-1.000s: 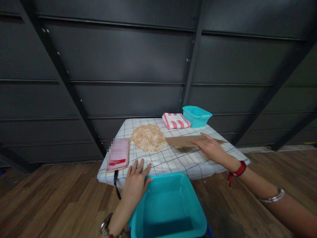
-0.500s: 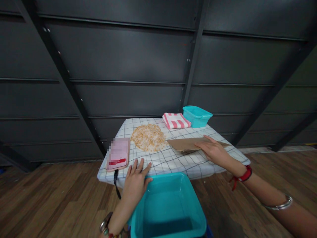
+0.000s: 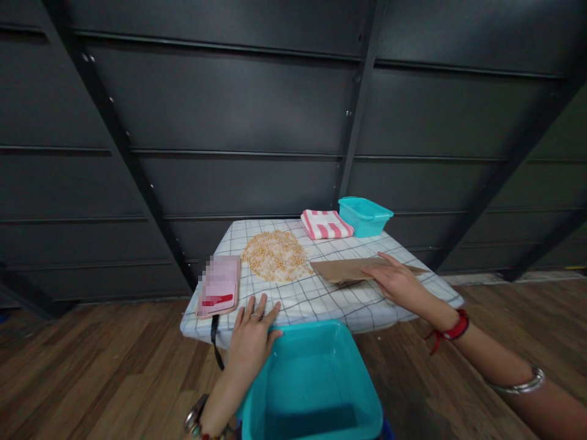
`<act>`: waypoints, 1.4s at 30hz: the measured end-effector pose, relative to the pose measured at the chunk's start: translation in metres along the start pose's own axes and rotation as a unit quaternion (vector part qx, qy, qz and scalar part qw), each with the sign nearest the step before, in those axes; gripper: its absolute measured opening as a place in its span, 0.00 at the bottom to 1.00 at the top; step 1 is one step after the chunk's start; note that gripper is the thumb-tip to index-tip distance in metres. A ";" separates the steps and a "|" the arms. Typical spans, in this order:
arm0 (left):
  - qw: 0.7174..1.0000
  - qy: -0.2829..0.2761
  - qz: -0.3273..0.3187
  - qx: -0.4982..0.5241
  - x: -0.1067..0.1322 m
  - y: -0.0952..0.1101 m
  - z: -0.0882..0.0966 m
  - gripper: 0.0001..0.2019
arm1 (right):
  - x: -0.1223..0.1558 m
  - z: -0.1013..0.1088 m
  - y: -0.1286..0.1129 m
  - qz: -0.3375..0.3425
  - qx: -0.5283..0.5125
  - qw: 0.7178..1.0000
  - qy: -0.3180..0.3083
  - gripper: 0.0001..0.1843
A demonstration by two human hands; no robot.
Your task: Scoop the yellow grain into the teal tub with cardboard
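- Shifts the brown cardboard sheet [image 3: 339, 270] slightly rightward and nearer over the last second, right of centre in the frame.
- Leaves the grain pile [image 3: 275, 255], at centre, almost unaltered just beside the sheet's left tip; hence, apparently, only a small repositioning so far.
- Pinches the tilted sheet between thumb and fingers of the right hand [image 3: 394, 278].
- Rests the left hand [image 3: 252, 330] with fingers spread, lower centre-left, thumb at the large tub's rim.
- Counts to two hands, one sheet, one pile of yellow and whitish grains too small to number.
- Counts further to two teal tubs: large tub [image 3: 316, 373] at bottom centre, small tub [image 3: 369, 227] right of centre.
- Adds one striped towel [image 3: 328, 224], one pink case [image 3: 224, 275], one cloth-covered bench [image 3: 312, 305].
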State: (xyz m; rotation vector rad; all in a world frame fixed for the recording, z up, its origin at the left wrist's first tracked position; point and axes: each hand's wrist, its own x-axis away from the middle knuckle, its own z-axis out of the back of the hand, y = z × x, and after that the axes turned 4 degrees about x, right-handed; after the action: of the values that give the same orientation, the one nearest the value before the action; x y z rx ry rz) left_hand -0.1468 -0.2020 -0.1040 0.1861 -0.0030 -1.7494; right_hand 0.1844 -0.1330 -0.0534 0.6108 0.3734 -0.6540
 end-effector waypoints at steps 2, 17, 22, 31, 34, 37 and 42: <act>1.000 -0.001 0.001 0.004 0.000 0.000 -0.001 0.24 | 0.001 0.001 -0.001 0.005 -0.004 1.000 0.002 0.20; 1.000 0.026 -0.010 0.009 0.000 -0.003 -0.009 0.24 | 0.007 0.012 -0.010 0.015 -0.040 0.999 0.005 0.21; 1.000 0.011 0.003 0.013 0.001 0.000 -0.005 0.24 | 0.009 0.017 -0.010 0.017 -0.043 0.999 0.006 0.21; 1.000 0.011 0.000 -0.009 0.000 0.000 -0.004 0.24 | -0.002 0.016 -0.018 0.017 -0.056 0.998 0.020 0.20; 1.000 0.012 -0.003 -0.006 0.001 0.000 -0.004 0.24 | -0.007 0.016 -0.022 0.028 -0.061 0.998 0.017 0.21; 1.000 0.010 -0.002 -0.003 0.001 -0.001 -0.004 0.24 | -0.010 0.018 -0.023 0.051 -0.072 0.996 0.021 0.21; 1.000 0.024 -0.006 0.004 0.000 -0.003 -0.010 0.25 | -0.014 0.018 -0.018 0.024 -0.086 0.996 0.004 0.23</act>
State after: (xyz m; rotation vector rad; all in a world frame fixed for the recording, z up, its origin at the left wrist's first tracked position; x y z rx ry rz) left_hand -0.1483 -0.2009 -0.1144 0.2333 0.0258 -1.7558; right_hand 0.1643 -0.1495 -0.0395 0.4573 0.4164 -0.5681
